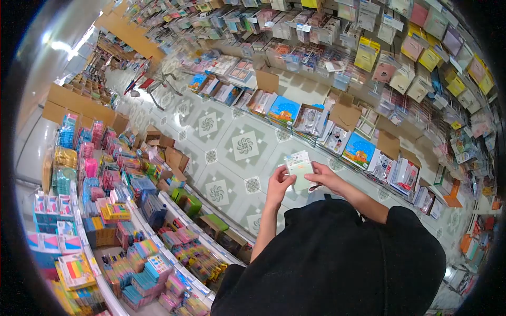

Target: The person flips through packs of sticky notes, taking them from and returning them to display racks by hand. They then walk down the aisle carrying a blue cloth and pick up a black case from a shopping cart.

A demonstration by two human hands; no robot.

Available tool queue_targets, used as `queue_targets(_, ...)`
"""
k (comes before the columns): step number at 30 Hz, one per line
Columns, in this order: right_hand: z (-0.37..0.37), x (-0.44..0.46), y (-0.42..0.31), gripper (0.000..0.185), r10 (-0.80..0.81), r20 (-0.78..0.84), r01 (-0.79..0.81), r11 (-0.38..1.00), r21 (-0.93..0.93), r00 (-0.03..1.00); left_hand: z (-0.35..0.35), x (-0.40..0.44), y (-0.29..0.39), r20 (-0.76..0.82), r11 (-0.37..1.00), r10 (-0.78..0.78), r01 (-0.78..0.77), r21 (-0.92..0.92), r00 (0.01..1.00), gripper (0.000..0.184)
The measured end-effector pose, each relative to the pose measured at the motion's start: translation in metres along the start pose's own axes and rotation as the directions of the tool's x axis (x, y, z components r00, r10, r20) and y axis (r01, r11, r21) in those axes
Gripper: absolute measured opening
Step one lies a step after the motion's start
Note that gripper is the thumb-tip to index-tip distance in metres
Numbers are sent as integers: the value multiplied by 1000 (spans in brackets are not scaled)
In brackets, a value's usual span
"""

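Note:
A small pale green packet with a whitish top is held up in front of my body, over the tiled floor. My left hand grips its left edge, thumb on the front. On the right edge, my right hand pinches the same packet, and something small and dark shows below its fingers, too small to make out. Both hands are closed on the packet, with most fingertips behind it.
Low shelves with boxes and blue picture packs run along the far side, below hanging packets. Stationery shelves curve along the left. A red and grey cart stands up the aisle on the patterned floor.

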State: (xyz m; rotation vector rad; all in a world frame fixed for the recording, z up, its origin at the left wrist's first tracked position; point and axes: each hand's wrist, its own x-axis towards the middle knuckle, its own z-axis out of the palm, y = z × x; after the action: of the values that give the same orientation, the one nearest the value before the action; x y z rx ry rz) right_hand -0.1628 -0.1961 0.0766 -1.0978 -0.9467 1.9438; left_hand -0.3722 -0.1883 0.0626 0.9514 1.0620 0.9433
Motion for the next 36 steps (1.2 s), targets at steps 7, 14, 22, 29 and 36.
queue_targets(7, -3, 69, -31, 62, 28, 41, -24, 996, -91, 999, -41, 43, 23, -97, 999, -18, 14, -41, 995, 47)
queue_targets(14, 38, 130, -57, 62, -12, -37, 7, 992, -128, 999, -102, 86, 53, -42, 993, -40, 35, -110, 998, 49)
queue_targets(22, 115, 201, -54, 63, -95, -235, 82, 995, -65, 967, -201, 138, 98, 116, 996, -38, 47, -73, 992, 52)
queue_targets(29, 164, 247, -70, 67, -117, -336, 74, 988, -137, 935, -261, 174, 129, 212, 990, -46, 72, -117, 976, 54)
queue_targets(36, 165, 281, -89, 70, -86, -386, 30, 988, -149, 919, -282, 232, 133, 342, 988, -72, 113, -101, 937, 55)
